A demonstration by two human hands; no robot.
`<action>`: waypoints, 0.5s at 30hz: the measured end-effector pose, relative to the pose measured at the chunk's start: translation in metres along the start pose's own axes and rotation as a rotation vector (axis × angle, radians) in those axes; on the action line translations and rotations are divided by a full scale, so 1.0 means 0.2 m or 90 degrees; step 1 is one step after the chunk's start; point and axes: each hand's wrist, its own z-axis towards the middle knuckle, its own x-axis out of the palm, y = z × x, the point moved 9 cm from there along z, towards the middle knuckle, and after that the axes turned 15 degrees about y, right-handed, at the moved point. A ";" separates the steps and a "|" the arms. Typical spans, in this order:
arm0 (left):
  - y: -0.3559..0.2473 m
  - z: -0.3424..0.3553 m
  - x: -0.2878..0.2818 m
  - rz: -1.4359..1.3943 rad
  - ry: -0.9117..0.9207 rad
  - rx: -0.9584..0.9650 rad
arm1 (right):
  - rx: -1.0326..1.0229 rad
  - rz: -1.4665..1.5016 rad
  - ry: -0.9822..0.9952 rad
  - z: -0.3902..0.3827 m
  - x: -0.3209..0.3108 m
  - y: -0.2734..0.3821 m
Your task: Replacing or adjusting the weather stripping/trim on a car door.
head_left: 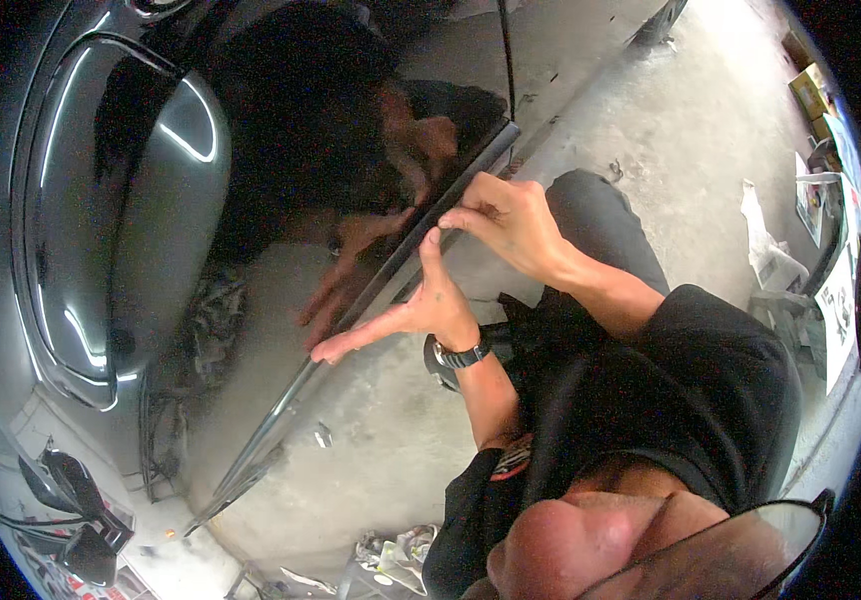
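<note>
A long black trim strip [401, 254] runs slantwise along the lower edge of a glossy black car panel [281, 150]. My left hand [416, 312], with a dark watch [462, 354] on its wrist, lies against the strip's lower part. Its thumb points up along the strip and its fingers stretch toward the lower end, spread apart. Higher up, my right hand [511, 222] has its fingers curled at the strip's edge, thumb pressed on it close to the left thumb. Its fingertips are partly hidden behind the strip. Both hands are mirrored in the panel.
Grey concrete floor [371, 440] stretches below the car. My bent knee [601, 215] is close by the right hand. Crumpled paper or plastic [396, 555] lies at the bottom, white sheets [771, 250] at the right. Dark parts [81, 500] sit at the lower left.
</note>
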 end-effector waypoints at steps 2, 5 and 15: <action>-0.01 0.00 0.00 -0.001 0.008 0.009 | -0.011 0.011 -0.013 0.00 0.00 0.01; 0.01 0.01 0.02 0.003 0.021 -0.004 | -0.035 0.016 -0.022 0.00 0.01 0.02; 0.04 0.04 0.00 0.007 0.033 -0.041 | -0.079 0.005 0.001 0.01 0.02 0.06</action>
